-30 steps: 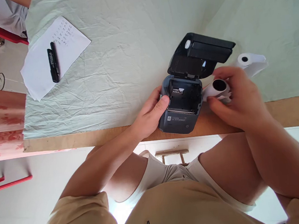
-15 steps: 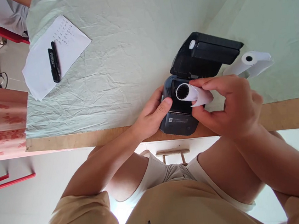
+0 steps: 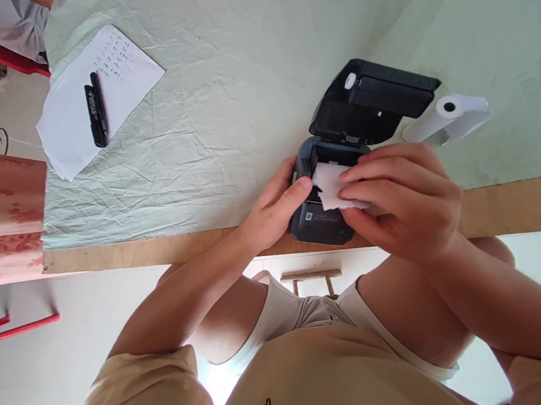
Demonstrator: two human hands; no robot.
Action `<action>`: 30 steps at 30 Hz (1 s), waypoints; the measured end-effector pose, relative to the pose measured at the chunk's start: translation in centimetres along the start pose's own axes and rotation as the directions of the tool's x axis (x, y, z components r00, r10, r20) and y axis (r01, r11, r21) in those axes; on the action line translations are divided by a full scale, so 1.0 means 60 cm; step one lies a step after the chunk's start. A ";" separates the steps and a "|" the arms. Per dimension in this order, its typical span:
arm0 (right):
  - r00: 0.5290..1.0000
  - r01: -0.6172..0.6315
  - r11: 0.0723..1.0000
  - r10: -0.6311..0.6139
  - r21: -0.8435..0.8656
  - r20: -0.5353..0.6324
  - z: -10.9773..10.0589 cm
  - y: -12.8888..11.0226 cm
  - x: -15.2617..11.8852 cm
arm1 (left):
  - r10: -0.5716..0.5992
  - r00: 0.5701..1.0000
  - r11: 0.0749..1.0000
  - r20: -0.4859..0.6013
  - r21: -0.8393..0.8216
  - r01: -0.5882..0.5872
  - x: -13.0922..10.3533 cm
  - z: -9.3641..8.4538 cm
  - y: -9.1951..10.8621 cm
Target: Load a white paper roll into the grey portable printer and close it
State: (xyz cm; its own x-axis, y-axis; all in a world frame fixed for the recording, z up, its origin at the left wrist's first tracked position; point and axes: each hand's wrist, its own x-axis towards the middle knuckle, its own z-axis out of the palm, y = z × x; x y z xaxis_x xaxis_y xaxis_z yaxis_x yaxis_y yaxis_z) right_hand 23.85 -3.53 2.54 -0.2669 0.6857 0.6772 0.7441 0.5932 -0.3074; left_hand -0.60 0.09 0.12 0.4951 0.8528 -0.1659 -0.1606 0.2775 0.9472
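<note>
A dark portable receipt printer (image 3: pixel 323 222) lies at the table's front edge, its black lid (image 3: pixel 371 105) swung up and back. My left hand (image 3: pixel 278 205) grips the printer's left side, thumb on top by the paper bay. Over the bay, my right hand (image 3: pixel 405 198) holds a small white paper roll (image 3: pixel 333 183) with a ragged torn edge. The roll lies across the opening; my fingers cover its right part, and I cannot tell how deep it sits. A second, partly unrolled paper roll (image 3: pixel 429 121) lies just right of the lid.
At the far left of the green tablecloth (image 3: pixel 221 104) lies a sheet of paper with handwriting (image 3: pixel 126 76), two black markers (image 3: pixel 96 111) on it. A wooden edge (image 3: pixel 150 250) runs along the table's front. Another person's clothing (image 3: pixel 19 22) shows at top left.
My right hand has lowered the roll and turned it so its hollow end no longer faces up; more fingers now lie over it. The left hand keeps its hold on the printer.
</note>
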 end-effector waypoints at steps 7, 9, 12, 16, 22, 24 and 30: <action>0.997 0.075 0.987 -0.072 0.141 -0.027 -0.012 0.016 -0.020 | 0.027 0.995 1.000 0.096 0.013 -0.028 0.005 -0.014 -0.003; 0.989 -0.023 0.989 0.044 0.149 -0.141 -0.013 0.021 -0.018 | 0.027 0.997 0.999 0.075 0.022 -0.029 0.005 -0.014 -0.004; 0.944 -0.303 0.928 0.323 0.216 -0.062 -0.015 0.027 -0.014 | 0.052 0.997 0.998 0.053 0.042 -0.055 0.004 -0.013 -0.004; 0.921 -0.389 0.845 0.359 0.368 0.151 -0.011 0.043 -0.017 | 0.062 0.996 0.997 0.060 0.051 -0.065 0.003 -0.012 -0.003; 0.963 -0.232 0.804 0.269 0.547 0.013 0.002 0.061 -0.028 | 0.035 0.998 0.998 0.059 0.046 -0.037 0.003 -0.017 -0.005; 0.950 -0.305 0.806 0.294 0.508 0.104 0.006 0.059 -0.030 | 0.030 0.997 0.999 0.076 0.029 -0.032 0.003 -0.019 -0.006; 0.894 -0.420 0.837 0.313 0.351 0.322 0.023 0.049 -0.041 | 0.063 0.997 0.998 0.054 -0.014 -0.063 0.000 -0.008 -0.005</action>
State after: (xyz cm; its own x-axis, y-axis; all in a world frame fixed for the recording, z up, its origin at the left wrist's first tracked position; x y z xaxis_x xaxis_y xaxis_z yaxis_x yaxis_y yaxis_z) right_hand 25.84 -2.87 -0.97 -0.2025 0.9342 0.2939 0.5202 0.3568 -0.7759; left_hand -0.97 0.21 -0.32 0.5290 0.8438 -0.0906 -0.2030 0.2295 0.9519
